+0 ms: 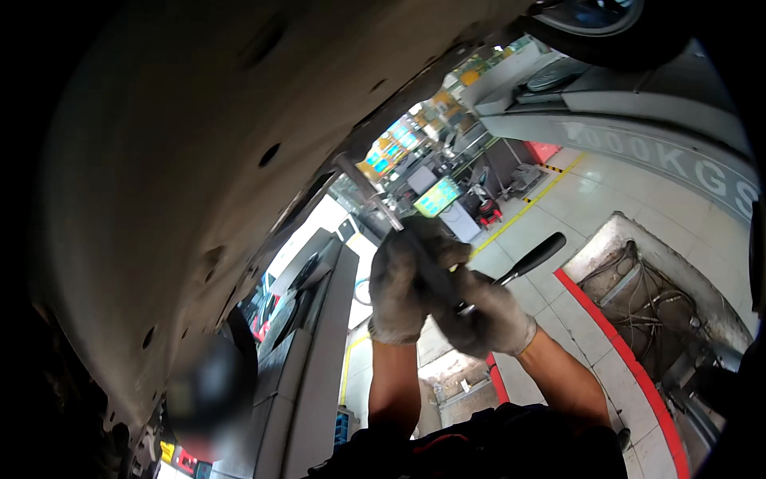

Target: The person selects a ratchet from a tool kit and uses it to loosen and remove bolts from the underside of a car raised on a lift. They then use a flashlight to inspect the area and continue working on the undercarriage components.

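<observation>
Both my hands wear dirty grey work gloves and are raised close together under a car's underbody [179, 144]. My left hand [397, 295] is closed around a dark, tube-like part [429, 267]. Out of its upper end runs a bright metal rod [388, 214], which reaches toward a thicker grey piece [357, 176] by the underbody's edge. Beside the tube's lower end, my right hand [499, 315] is closed on a tool with a black handle [538, 255] and a metal shank. The handle sticks out to the right. Gloves hide the tool's head.
Lift platforms stand on the left [307, 343] and upper right [622, 128]. A floor pit with cables [646, 299] lies at the right, edged by a red strip [630, 363]. Farther back are a lit screen [437, 197] and a red floor jack [488, 211]. A blurred dark round object [209, 395] hangs lower left.
</observation>
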{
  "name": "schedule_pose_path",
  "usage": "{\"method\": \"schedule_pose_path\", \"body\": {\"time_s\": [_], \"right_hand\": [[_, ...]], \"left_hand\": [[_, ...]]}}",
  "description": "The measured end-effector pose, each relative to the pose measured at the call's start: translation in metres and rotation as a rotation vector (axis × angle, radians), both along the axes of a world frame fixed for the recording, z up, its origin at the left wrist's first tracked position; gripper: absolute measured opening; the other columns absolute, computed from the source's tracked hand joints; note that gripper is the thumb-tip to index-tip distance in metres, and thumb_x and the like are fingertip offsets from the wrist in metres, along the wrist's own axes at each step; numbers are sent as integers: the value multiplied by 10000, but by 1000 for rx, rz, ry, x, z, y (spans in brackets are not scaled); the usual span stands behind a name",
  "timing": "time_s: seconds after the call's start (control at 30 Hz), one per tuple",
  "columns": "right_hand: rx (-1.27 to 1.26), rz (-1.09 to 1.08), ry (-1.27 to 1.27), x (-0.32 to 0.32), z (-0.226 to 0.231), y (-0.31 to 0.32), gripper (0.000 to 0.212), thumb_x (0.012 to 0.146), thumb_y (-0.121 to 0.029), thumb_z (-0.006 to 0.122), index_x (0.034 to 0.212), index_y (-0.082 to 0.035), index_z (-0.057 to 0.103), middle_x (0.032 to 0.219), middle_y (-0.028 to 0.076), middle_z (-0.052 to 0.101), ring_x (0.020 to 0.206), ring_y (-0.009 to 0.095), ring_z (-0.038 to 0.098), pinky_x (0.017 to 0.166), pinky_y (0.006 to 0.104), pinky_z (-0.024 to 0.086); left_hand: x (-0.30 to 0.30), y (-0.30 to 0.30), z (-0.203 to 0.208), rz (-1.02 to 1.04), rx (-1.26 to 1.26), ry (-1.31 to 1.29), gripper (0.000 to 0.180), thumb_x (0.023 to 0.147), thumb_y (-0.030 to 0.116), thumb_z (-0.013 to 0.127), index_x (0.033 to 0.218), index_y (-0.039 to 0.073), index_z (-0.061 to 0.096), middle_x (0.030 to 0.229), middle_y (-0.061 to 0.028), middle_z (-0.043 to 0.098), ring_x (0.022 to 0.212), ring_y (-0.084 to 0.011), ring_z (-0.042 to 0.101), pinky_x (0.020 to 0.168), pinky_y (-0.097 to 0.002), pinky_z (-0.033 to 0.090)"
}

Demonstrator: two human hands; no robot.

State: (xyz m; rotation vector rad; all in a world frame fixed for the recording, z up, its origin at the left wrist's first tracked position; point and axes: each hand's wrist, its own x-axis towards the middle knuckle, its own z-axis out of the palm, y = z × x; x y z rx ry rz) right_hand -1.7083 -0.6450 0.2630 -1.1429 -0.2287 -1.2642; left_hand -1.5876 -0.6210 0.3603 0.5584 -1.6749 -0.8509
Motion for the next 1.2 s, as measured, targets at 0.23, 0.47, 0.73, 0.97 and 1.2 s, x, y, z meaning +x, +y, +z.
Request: {"method": "schedule_pose_path", "body": {"time_s": [0.23,0.47,0.73,0.97,1.2], "right_hand": [[-410,-1499,330,-35,30,55,681,805,-633,766,1068,-18,634,879,100,704,803,294,691,706,399,531],[-817,-1510,-21,-31,32,59,212,757,-258,785,958,-213,736,843,-13,675,674,168,637,572,334,491],[-818,-1735,212,-41,30,87,260,723,-246,751,949,-118,736,792,9,639,599,158,548,508,283,410],[235,-374,-407,-24,5,-58,232,985,-187,625,1154,-29,613,769,52,607,515,73,471,455,209,392],[-415,-1225,332,-47,-60,-86,392,997,-323,597,1204,10,613,1071,118,644,942,193,616,837,301,507]], "left_hand": [[-22,-5,-11,52,-60,197,667,940,556,683,1228,-39,590,888,-111,662,853,-268,687,758,-421,552],[-62,1,-22,-315,91,615,541,992,543,615,1250,67,605,766,14,533,632,-146,518,588,-322,436],[-55,-18,-62,-1064,364,913,525,996,486,642,1310,69,592,782,38,517,594,-71,467,561,-258,393],[-71,-10,-63,-226,-220,688,472,971,225,681,1358,-12,553,903,-15,601,640,-94,541,640,-245,452],[-110,-27,-69,149,-390,592,449,1000,273,589,1341,-18,560,833,-61,630,607,-160,551,562,-300,451]]}}
